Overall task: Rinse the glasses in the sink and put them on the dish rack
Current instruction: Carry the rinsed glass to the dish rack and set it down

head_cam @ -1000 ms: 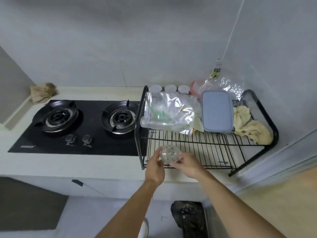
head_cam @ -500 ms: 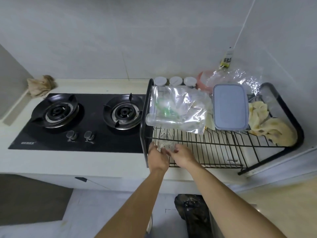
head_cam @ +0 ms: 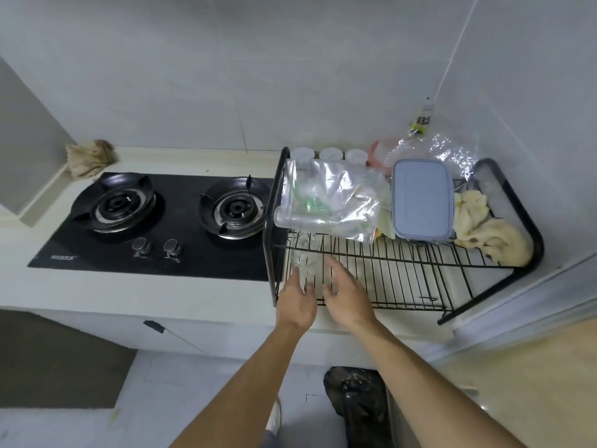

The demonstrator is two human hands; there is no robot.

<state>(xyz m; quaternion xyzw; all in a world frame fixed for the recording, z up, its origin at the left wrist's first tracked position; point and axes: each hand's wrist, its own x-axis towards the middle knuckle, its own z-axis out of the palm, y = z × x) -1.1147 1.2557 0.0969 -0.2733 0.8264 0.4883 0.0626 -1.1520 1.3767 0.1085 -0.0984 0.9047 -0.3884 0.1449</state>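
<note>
A clear drinking glass stands on the front left corner of the black wire dish rack, just below a clear plastic bag. My left hand is right at the glass's near side, its fingers loose and the fingertips against the glass's lower part. My right hand hovers just right of the glass with relaxed, spread fingers and holds nothing. The sink is out of view.
The rack's back half carries the plastic bag, a grey lidded box and a yellow cloth. A black two-burner hob lies to the left on the white counter. A black bin bag sits on the floor below.
A second ago both hands held the glass in front of the rack. They carried it onto the rack's front left corner, and now the fingers have loosened and drawn back from it.
</note>
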